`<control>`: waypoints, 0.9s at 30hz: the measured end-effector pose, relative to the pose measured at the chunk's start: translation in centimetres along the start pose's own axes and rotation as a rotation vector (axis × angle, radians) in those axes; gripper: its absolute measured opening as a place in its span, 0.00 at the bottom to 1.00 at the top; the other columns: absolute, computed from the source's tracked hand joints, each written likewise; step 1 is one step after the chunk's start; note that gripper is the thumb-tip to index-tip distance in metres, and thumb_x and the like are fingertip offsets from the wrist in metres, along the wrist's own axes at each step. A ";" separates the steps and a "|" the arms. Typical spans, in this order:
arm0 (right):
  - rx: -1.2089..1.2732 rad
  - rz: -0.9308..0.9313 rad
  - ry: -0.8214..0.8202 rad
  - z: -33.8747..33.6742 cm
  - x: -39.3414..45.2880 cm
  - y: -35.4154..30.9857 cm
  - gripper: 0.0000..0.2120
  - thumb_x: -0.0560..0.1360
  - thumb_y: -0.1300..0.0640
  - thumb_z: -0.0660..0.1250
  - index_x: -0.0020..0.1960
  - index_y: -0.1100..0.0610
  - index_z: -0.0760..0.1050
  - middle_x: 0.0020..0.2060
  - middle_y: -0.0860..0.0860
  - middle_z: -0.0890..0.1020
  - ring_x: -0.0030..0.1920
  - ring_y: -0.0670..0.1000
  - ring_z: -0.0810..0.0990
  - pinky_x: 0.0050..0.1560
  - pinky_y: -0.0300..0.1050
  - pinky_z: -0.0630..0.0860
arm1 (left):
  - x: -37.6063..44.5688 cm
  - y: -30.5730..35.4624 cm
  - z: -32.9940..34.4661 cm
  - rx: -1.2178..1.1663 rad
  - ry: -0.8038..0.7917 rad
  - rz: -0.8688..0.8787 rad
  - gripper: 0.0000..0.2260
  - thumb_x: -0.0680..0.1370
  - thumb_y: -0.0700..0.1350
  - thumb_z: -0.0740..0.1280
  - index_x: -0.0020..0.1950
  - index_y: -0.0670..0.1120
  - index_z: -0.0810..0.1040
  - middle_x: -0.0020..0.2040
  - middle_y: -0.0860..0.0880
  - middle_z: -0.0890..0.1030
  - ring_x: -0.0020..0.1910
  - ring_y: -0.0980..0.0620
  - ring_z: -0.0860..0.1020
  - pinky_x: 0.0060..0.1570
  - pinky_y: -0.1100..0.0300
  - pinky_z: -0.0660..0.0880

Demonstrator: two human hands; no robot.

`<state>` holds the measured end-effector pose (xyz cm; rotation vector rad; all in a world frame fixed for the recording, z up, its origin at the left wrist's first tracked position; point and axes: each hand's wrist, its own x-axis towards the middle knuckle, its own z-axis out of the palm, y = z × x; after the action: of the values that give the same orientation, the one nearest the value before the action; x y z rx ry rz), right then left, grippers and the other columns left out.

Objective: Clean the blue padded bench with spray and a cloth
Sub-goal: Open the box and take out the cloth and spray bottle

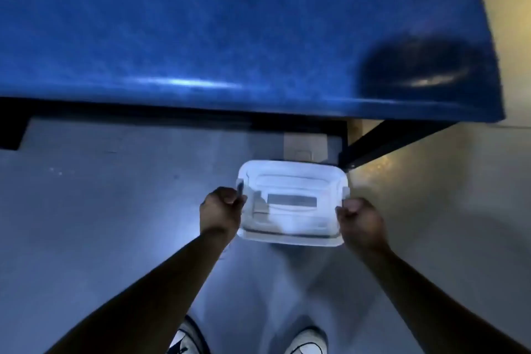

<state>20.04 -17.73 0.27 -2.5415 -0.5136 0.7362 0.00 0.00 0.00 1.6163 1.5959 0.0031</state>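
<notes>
The blue padded bench (230, 23) fills the upper half of the head view, its front edge running across the middle. Below it, over the floor, a clear plastic lidded box (293, 201) is held between both hands. My left hand (221, 207) grips the latch on the box's left side. My right hand (359, 224) grips the right side latch. The lid is on the box and what is inside is too blurred to tell. No spray bottle or cloth is visible.
The bench's black metal frame (382, 141) and leg run under its right end. A pale block (306, 146) sits on the grey floor (100, 210) just behind the box. My two white shoes (304, 342) show at the bottom edge.
</notes>
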 end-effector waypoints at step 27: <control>0.145 0.347 -0.152 3.0 6.7 5.8 0.10 0.77 0.67 0.64 0.47 0.59 0.83 0.41 0.59 0.84 0.38 0.53 0.79 0.42 0.45 0.77 | 5.1 -4.2 5.6 -0.266 0.103 -0.318 0.15 0.78 0.38 0.60 0.30 0.43 0.70 0.30 0.46 0.69 0.31 0.47 0.63 0.31 0.59 0.59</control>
<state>24.92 -18.52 -7.70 -2.4763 -0.0579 1.0544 0.55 0.45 -8.58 1.1650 1.8322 0.1267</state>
